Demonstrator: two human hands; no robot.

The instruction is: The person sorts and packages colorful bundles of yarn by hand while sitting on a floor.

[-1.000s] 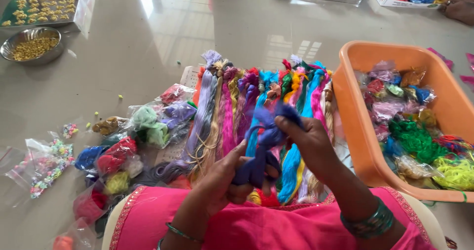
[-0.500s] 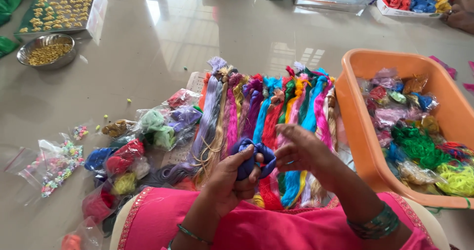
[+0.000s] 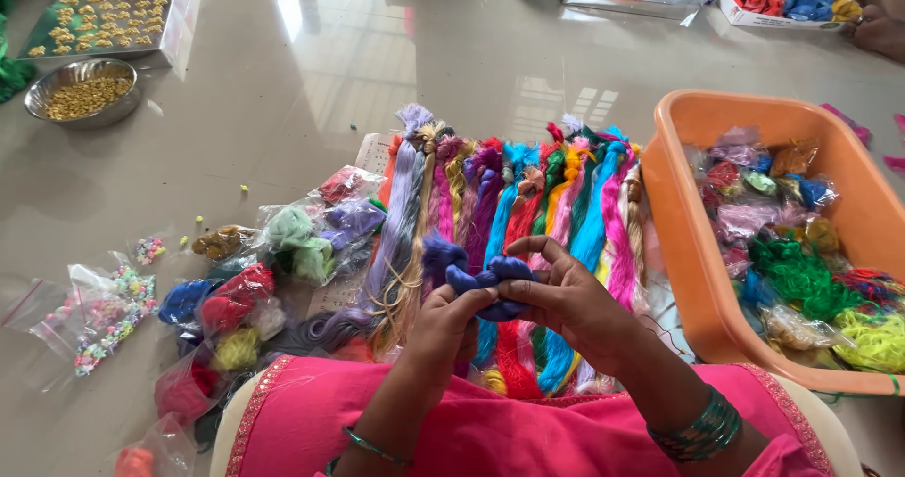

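Both hands meet over my pink-clad lap, gripping one dark blue skein of thread (image 3: 473, 276). My left hand (image 3: 445, 321) pinches its lower part from the left. My right hand (image 3: 564, 300) curls over its right end, fingers bent around the folded loop. Beneath them lies a row of many coloured thread skeins (image 3: 528, 204), purple, pink, red, turquoise and yellow, fanned out side by side on the grey floor.
An orange plastic tub (image 3: 693, 241) of bagged threads sits at right. Small clear bags of thread and beads (image 3: 236, 293) lie at left. A steel bowl (image 3: 83, 89) and a tray of gold pieces (image 3: 113, 6) are far left. Another person's hand (image 3: 881, 29) rests top right by a box.
The blue skein was held up stretched between my hands; they have since lowered and drawn together, bunching it into a folded loop.
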